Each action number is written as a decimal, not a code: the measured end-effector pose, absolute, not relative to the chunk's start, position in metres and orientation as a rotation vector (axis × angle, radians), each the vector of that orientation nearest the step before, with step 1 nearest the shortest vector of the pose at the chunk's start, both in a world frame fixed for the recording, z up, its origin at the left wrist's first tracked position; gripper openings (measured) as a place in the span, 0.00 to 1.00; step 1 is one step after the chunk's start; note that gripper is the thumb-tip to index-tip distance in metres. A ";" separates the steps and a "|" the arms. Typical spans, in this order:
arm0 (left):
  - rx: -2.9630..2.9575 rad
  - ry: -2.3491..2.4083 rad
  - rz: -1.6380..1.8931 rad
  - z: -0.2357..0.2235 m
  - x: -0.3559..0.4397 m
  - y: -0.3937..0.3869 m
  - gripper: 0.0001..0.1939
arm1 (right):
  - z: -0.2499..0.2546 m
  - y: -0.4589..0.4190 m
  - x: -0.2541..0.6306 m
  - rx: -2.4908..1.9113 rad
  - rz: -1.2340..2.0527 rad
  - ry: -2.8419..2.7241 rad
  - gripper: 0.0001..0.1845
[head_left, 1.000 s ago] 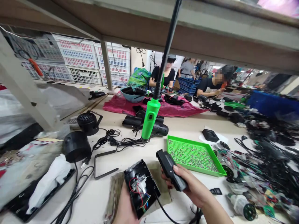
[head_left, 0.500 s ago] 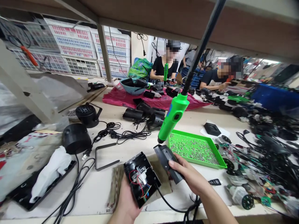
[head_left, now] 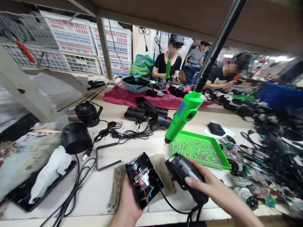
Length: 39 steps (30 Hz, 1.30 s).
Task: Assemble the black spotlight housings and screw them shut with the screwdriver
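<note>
- We are holding the open black casing (head_left: 142, 180) in our left hand (head_left: 125, 201), palm cupped beneath it, just in front of the green tray (head_left: 222, 152).
- We are gripping the dark plastic grip piece (head_left: 182, 170) in our right hand (head_left: 208, 180), fingers wrapped around it, just below the tray's near edge.
- The casing is showing red and blue wires (head_left: 139, 186) and small fittings inside, and it is sitting over a worn cloth pad (head_left: 164, 170) on the desk (head_left: 99, 197).
- A black cord (head_left: 172, 206) is running from the casing toward the grip piece, then dropping off the desk's near edge.
- A green electric screwdriver (head_left: 184, 115) is hanging from a black pole (head_left: 219, 47) just above the tray's left corner, tip down, not touching our hands.
- Small metal screws (head_left: 196, 148) are filling the tray.
- Left of the tray, a black U-shaped bracket (head_left: 104, 156) and tangled black power cables (head_left: 132, 135) are lying on the desk.
- Right of the tray, a heap of wired circuit parts (head_left: 246, 165) is spreading across the desk.
- Well beyond the tray, a pink cloth (head_left: 127, 98) is carrying a blue basket (head_left: 133, 86).
- Further back, a co-worker in a black shirt (head_left: 164, 66) is holding another green screwdriver (head_left: 168, 69) upright, and a second co-worker (head_left: 220, 77) is working to the right.
</note>
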<state>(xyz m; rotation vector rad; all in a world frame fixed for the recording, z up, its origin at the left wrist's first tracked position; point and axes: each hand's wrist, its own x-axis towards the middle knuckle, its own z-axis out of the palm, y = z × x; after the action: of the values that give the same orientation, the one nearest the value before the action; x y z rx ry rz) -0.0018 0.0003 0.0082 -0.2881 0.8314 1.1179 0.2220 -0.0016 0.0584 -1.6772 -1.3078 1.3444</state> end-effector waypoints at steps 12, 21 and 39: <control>-0.238 0.601 1.074 0.009 -0.002 0.002 0.25 | 0.031 0.052 0.264 -1.869 0.172 -1.689 0.46; -0.268 0.632 1.064 -0.003 -0.001 0.003 0.27 | 0.031 0.035 0.255 -1.958 0.261 -1.582 0.50; -0.367 0.617 1.085 0.001 -0.003 0.002 0.22 | 0.039 0.008 0.215 -1.794 1.005 -1.756 0.45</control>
<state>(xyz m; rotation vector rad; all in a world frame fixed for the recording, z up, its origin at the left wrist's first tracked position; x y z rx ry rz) -0.0026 0.0023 0.0010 -0.3670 0.6174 1.0848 0.2150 0.0082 0.0390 -1.7944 -1.7557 1.0052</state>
